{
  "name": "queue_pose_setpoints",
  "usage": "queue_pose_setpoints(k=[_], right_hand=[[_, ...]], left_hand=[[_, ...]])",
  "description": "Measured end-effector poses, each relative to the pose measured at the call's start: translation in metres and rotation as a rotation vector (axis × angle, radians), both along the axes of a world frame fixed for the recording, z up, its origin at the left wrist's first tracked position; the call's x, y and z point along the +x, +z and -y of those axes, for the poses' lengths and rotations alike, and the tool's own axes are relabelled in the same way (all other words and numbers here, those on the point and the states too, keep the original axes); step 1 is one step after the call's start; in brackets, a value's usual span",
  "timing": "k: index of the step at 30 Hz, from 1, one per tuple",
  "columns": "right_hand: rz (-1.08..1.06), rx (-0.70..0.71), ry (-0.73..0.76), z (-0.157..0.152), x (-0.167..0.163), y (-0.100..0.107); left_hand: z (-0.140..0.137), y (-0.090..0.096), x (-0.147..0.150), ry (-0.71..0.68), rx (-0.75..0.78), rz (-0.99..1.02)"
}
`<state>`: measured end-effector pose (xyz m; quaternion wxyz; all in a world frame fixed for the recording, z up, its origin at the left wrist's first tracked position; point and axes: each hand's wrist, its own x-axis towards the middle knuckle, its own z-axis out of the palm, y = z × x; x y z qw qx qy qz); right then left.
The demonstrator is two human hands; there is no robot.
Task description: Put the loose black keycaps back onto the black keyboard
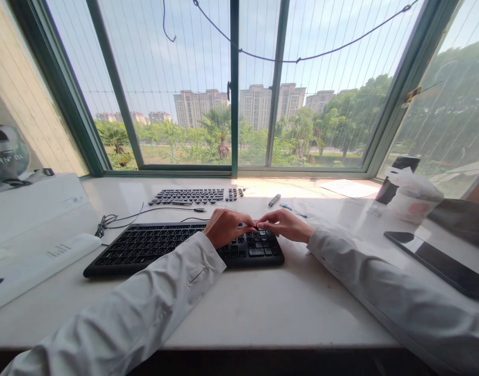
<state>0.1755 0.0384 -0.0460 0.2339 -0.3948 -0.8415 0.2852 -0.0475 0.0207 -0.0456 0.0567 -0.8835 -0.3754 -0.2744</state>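
Observation:
A black keyboard (145,243) lies on the white surface. Many of its positions show bare switch sockets, while the number pad at the right end carries several keycaps (256,252). My left hand (227,227) reaches over the keyboard, its thumb and forefinger pinched together above the number pad. From the right, my right hand (284,224) meets it fingertip to fingertip, also in a pinch. Between the fingertips a small black piece (256,227) shows, perhaps a keycap; the fingers mostly cover it. Behind the keyboard, loose black keycaps (192,196) are laid out in rows.
A cable with a USB plug (199,210) lies behind the keyboard. Farther back are a small silver-grey tool (274,200) and a thin blue item (287,207). A white box (36,224) stands left; a phone-like dark slab (439,261) and bagged container (414,198) sit right.

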Motion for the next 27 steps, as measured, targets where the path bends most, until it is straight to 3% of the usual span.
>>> queue_pose_setpoints(k=[15, 23, 27], right_hand=[[0.109, 0.275, -0.121, 0.008, -0.008, -0.002], [0.119, 0.4, -0.112, 0.006, -0.006, -0.009], [0.26, 0.529, -0.045, 0.013, -0.006, -0.002]], left_hand=[[-0.003, 0.007, -0.006, -0.062, 0.02, -0.288], [0.0, 0.008, -0.008, -0.118, 0.087, -0.321], [0.004, 0.009, -0.007, -0.157, 0.111, -0.331]])
